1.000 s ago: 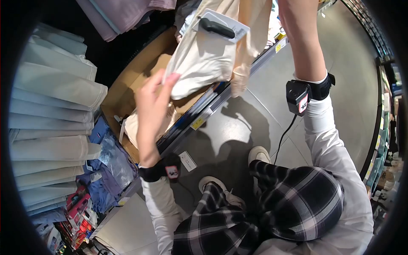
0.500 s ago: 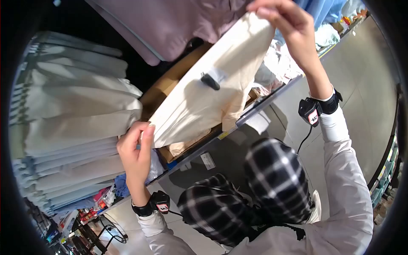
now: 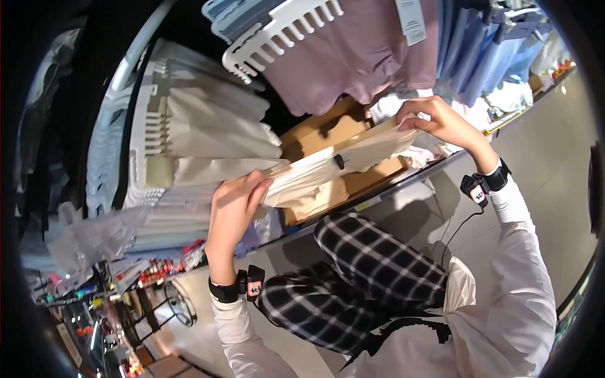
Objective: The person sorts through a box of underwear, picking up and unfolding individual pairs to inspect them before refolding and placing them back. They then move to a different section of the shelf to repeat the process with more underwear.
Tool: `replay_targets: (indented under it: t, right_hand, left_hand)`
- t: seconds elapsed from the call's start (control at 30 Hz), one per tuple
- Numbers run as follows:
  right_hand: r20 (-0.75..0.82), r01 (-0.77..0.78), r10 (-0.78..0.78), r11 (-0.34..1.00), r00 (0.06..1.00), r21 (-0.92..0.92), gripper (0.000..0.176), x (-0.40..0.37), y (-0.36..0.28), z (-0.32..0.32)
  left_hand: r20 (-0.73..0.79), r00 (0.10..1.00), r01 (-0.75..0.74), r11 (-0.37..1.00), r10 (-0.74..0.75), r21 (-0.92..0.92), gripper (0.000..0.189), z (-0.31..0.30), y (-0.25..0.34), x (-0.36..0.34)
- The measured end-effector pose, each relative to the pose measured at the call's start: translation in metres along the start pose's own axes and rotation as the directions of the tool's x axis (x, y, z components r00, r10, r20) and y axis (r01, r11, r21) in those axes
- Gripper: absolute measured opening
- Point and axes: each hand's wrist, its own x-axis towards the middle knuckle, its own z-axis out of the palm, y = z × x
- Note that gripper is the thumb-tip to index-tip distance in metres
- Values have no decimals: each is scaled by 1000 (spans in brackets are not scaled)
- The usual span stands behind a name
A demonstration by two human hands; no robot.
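My left hand (image 3: 236,211) pinches one end of the top edge of a cream garment (image 3: 309,178). At the other end, my right hand (image 3: 441,126) grips the same edge, so the cloth is stretched between them. A small black tag (image 3: 340,162) sits on the garment about midway along. The garment hangs over an open cardboard box (image 3: 324,129), seen nearly edge-on from above. Under it, more cream cloth (image 3: 318,200) lies in the box.
Pale garments on white clip hangers (image 3: 154,135) crowd the left side. Mauve garments (image 3: 353,57) hang beyond the box, with blue ones (image 3: 485,57) to their right. A shelf edge (image 3: 372,201) runs between the box and my knees in plaid trousers (image 3: 378,252).
The garment has gone lower toward the box and tipped from face-on to nearly edge-on. My right hand has come down; my left has shifted right. The view has turned, showing more hangers.
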Motion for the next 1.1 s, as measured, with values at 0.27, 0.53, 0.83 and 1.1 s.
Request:
replay_targets:
  t: [0.27,0.53,0.83,1.1]
  right_hand:
    - [-45,-161,175,962,984,223,22,-9,-8,8]
    - [-292,-266,306,949,906,169,25,-25,25,14]
    - [-267,-99,136,984,954,150,9,-46,22,-65]
    - [-471,-78,92,996,877,50,12,-33,-62,-47]
  left_hand:
    - [-7,999,39,995,-38,87,20,-49,43,-26]
    - [-26,995,91,992,-93,-84,24,-15,50,-13]
    - [-212,973,34,960,-95,-277,27,-38,47,-33]
    - [-337,941,-43,990,-6,-137,27,-11,30,-26]
